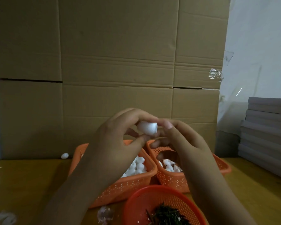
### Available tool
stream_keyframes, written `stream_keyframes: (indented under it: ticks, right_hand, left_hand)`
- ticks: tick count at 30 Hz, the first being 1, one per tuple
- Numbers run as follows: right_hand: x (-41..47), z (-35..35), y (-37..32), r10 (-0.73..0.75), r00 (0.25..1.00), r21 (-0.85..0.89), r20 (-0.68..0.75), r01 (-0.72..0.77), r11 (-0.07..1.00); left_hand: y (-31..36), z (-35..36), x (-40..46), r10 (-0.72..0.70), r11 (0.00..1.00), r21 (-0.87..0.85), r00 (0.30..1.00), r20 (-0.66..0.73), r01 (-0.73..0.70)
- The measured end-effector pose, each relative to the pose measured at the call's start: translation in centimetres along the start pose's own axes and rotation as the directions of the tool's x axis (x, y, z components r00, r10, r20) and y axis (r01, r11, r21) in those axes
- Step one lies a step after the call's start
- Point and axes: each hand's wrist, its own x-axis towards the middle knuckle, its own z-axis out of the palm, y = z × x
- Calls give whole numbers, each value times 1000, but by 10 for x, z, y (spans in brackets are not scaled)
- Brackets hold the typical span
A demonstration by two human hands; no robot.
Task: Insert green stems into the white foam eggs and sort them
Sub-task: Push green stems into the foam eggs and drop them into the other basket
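Here, at the centre of the frame, the left hand (118, 143) pinches a white foam egg (147, 127) between its thumb below and its fingers (136, 113) curled over the top, the egg lying on its side with its flat end turned toward the right hand (180, 140). The right hand's fingertips meet that flat end, closed together as if around something small, though whether a stem is between them cannot be told.

Below the hands, two orange perforated baskets stand side by side on the tabletop (23, 184). The left basket (128, 185) is heaped with plain foam eggs (139, 167); the right basket (173, 179) holds fewer eggs (169, 165), some with dark marks on them. At the bottom of the frame, a round red basket (144, 200) holds a pile of dark green stems (167, 215).

One stray egg (64, 155) lies on the tabletop at centre left, against the cardboard wall (117, 62) that fills the background. At the right edge, a stack of grey flat boards (266, 132) rests on the tabletop.
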Motion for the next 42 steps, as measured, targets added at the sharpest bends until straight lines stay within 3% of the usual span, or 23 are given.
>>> stream_keyframes:
  ticks: [3,5,9,12,14,17,20,22,26,33,35,37,39,42]
  right_hand:
    - [-2,2,-2,30,999,4,17,-31,1000]
    - [-2,2,1,11,1000,-28,-25,-12,1000]
    - [-1,6,5,-153,985,-243,-77,130,961]
    - [-3,9,6,-167,981,-216,-102,142,966]
    - [-2,8,6,-132,980,-161,-150,107,981]
    - [0,7,6,-42,982,-97,-182,25,995]
    - [0,5,3,52,991,54,-123,-45,998]
    - [-1,4,0,41,992,85,-119,-31,996]
    - [-3,4,-4,-110,982,-55,-155,103,993]
    - [-6,9,-4,-232,973,-263,-4,223,939]
    - [-6,13,1,-209,978,-322,11,201,925]
    - [-5,12,5,-174,984,-313,-32,156,937]
    - [-2,8,4,-106,989,-231,-107,79,970]
    - [1,1,-1,-7,992,-45,-126,1,999]
  left_hand:
    - [-2,1,0,33,999,43,999,11,-34]
    - [-4,1,-1,52,983,176,998,-20,-48]
    - [0,4,-1,104,915,393,995,-15,-90]
    - [-1,7,-2,61,968,247,996,-64,-44]
    - [-4,7,-2,-48,998,24,995,-91,50]
    - [-7,8,-1,-127,959,-261,990,-58,108]
    - [-9,8,-2,-131,938,-325,991,-3,123]
    - [-12,8,-3,-125,970,-209,992,3,123]
    - [-14,8,-5,-41,970,237,998,-36,49]
    - [-13,12,-3,6,942,334,998,-57,13]
    - [-11,14,-4,-52,966,249,997,-56,65]
    - [-11,14,-5,-155,987,36,987,-42,156]
    - [-11,14,-5,-209,972,-109,978,-12,207]
    - [-13,12,-4,-228,959,-178,973,-18,221]
